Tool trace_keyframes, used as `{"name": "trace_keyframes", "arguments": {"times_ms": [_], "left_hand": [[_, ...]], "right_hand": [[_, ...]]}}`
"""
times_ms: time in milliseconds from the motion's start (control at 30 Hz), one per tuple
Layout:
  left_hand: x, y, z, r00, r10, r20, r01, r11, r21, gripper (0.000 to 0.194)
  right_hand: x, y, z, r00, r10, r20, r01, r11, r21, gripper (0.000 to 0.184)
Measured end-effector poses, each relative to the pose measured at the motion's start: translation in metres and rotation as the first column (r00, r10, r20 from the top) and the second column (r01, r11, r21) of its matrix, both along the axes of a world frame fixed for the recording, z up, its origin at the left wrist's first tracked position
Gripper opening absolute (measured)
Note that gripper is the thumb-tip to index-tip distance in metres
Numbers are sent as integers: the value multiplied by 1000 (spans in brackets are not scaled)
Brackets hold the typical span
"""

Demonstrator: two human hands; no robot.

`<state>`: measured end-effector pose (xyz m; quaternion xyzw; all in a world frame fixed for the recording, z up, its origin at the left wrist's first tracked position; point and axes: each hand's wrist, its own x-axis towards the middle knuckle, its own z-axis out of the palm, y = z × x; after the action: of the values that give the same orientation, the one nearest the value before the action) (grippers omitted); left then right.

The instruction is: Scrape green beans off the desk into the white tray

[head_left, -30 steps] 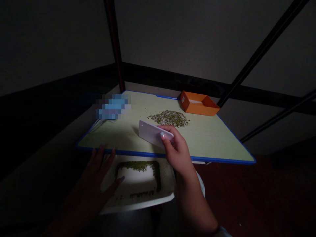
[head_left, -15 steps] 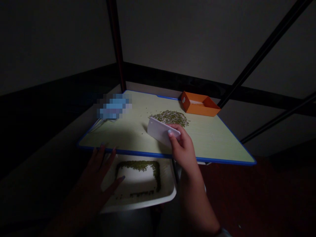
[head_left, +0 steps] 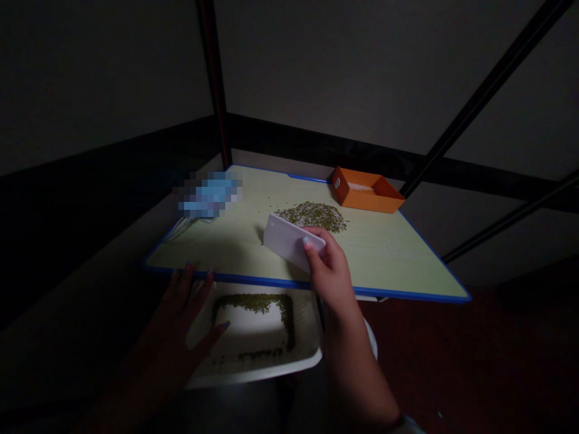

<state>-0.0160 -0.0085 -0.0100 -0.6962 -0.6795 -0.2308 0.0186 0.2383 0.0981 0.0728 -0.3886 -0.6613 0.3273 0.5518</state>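
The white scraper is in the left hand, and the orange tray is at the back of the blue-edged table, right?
Not quite: the head view shows the white scraper in the right hand. The orange tray is indeed at the back of the blue-edged table.

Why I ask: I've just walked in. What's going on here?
A person's right hand holds a flat white card over the tabletop, on the near side of a pile of greenish grains. The left hand is spread at the left of a white tray, which holds more grains below the tabletop's near edge. An orange box stands at the tabletop's back right.
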Motion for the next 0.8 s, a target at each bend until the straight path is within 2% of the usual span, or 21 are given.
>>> {"name": "trace_keyframes", "arguments": {"times_ms": [233,633,800], "left_hand": [[1,0,2,1000,26,8,-26,999,-24,73],[1,-3,4,1000,11,-6,-11,999,-44,73],[1,0,2,1000,7,-16,-7,1000,-15,73]], "right_hand": [[-4,8,-4,999,-51,-18,51,999,8,16],[-4,8,-2,983,180,37,-180,984,-6,15],[2,4,3,947,312,79,-314,950,7,15]]}}
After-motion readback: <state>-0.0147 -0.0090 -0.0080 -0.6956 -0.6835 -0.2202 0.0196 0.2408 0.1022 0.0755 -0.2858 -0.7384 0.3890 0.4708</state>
